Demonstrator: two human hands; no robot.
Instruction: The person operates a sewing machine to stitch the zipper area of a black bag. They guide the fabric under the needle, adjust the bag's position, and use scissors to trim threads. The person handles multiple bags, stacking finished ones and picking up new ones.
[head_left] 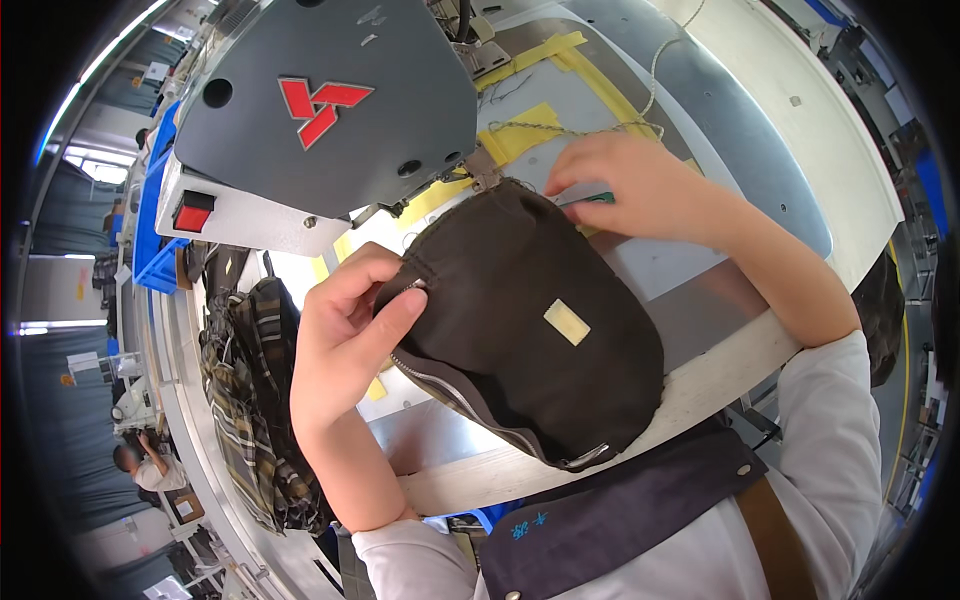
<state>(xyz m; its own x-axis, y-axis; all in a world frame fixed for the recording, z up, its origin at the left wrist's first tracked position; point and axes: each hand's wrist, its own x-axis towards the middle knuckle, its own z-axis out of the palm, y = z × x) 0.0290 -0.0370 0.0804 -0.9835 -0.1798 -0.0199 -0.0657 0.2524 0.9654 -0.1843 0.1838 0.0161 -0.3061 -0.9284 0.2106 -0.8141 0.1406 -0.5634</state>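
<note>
A dark brown fabric pouch (480,290) with a zipper along its near left side and a small pale yellow patch lies at the sewing machine's needle area. My left hand (350,335) pinches the pouch's left edge beside the zipper, thumb on top. The pouch's far end reaches up to the presser foot (484,170). Just right of that end, my right hand (625,190) is closed on a small slim tool with a green part (600,198). Fingers cover most of the tool, so its exact kind is unclear.
A grey sewing machine head (330,110) with a red emblem stands over the table at upper left, a red switch (193,212) below it. Yellow tape (525,132) and loose thread (655,70) lie on the work plate. Plaid fabric (255,400) hangs at left. Another person (155,465) sits far left.
</note>
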